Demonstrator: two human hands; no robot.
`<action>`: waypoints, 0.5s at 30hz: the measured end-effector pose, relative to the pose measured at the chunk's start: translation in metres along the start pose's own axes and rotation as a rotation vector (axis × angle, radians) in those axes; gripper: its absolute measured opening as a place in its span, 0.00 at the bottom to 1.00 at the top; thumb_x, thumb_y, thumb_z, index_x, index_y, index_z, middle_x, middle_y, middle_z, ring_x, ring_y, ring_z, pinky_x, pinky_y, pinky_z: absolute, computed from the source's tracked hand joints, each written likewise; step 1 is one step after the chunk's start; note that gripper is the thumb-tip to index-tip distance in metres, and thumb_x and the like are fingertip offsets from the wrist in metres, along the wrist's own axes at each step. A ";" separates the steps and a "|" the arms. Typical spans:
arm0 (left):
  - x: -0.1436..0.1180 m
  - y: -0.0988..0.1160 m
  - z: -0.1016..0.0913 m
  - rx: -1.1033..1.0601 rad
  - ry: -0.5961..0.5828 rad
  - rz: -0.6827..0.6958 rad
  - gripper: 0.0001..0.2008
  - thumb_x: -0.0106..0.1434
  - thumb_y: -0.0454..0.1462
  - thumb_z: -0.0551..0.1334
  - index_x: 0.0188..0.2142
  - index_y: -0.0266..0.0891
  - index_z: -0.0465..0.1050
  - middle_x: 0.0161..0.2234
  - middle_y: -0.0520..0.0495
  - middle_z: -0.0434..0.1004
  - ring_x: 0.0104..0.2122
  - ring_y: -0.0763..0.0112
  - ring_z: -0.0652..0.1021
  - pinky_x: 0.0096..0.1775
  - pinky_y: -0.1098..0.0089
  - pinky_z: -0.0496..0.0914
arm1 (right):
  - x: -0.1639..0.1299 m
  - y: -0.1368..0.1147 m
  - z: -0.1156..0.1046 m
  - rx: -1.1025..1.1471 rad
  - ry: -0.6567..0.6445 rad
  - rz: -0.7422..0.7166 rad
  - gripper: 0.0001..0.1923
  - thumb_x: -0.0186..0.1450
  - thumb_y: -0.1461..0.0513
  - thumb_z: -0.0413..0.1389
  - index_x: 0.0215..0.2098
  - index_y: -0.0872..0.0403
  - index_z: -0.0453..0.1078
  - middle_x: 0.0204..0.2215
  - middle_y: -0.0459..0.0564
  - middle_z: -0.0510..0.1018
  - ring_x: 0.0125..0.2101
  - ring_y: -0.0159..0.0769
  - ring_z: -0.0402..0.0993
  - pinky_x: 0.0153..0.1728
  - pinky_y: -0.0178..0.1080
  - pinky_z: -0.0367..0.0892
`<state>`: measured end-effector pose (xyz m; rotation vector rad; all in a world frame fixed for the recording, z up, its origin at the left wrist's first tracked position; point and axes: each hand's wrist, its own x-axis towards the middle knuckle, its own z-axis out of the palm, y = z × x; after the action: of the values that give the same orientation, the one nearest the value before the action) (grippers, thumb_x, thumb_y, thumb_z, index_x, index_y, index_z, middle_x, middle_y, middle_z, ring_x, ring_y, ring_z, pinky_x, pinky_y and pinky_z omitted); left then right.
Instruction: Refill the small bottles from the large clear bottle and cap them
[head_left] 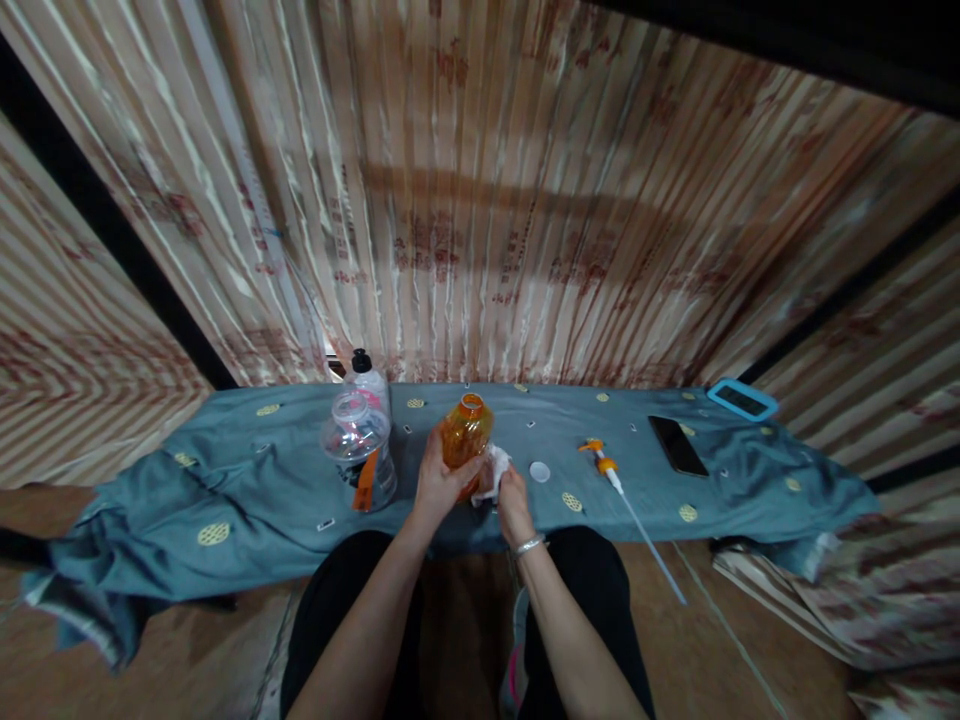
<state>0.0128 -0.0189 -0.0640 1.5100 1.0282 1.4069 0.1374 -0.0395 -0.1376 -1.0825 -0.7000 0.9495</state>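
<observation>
An amber see-through bottle (466, 428) without a cap is tilted slightly, with my left hand (442, 477) wrapped around its side. A white tissue (492, 472) is pinched in my right hand (514, 505) and pressed against the bottle's right side. To the right, a small white disc (539, 471) lies flat on the cloth. Beyond it rests an orange pump head (602, 458) with a long pale tube (651, 542) that hangs past the table's front edge. The lower part of the bottle is partly hidden by my fingers and the tissue.
A clear plastic bottle (384, 480) with an orange label stands at the left, before a black-capped bottle (361, 362). A dark phone (678, 446) and a blue-framed device (742, 399) lie at the right. Blue-green patterned cloth (262, 500) covers the narrow table. Curtains (465, 200) hang behind.
</observation>
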 end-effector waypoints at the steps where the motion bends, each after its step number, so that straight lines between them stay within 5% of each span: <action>1: 0.002 0.000 -0.002 -0.053 -0.012 -0.022 0.31 0.49 0.39 0.71 0.52 0.41 0.66 0.51 0.42 0.76 0.52 0.57 0.76 0.56 0.55 0.68 | 0.000 -0.004 -0.004 0.001 0.012 -0.003 0.17 0.68 0.51 0.55 0.44 0.56 0.72 0.42 0.51 0.79 0.40 0.38 0.77 0.45 0.48 0.71; 10: 0.009 -0.001 -0.013 -0.201 -0.009 -0.121 0.31 0.40 0.35 0.73 0.47 0.40 0.72 0.46 0.45 0.80 0.47 0.57 0.79 0.53 0.55 0.71 | 0.012 -0.052 -0.024 -0.320 0.053 -0.158 0.21 0.68 0.49 0.54 0.50 0.55 0.71 0.49 0.53 0.77 0.48 0.42 0.75 0.51 0.53 0.68; 15: 0.008 -0.001 -0.018 -0.192 0.000 -0.118 0.31 0.41 0.35 0.73 0.47 0.40 0.73 0.47 0.44 0.80 0.48 0.55 0.78 0.54 0.55 0.70 | 0.012 -0.044 -0.012 -0.646 0.007 -0.227 0.20 0.69 0.51 0.53 0.53 0.54 0.69 0.53 0.55 0.75 0.53 0.45 0.71 0.56 0.56 0.63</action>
<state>-0.0052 -0.0106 -0.0609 1.2898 0.9385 1.3804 0.1656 -0.0406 -0.0997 -1.5241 -1.1401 0.5259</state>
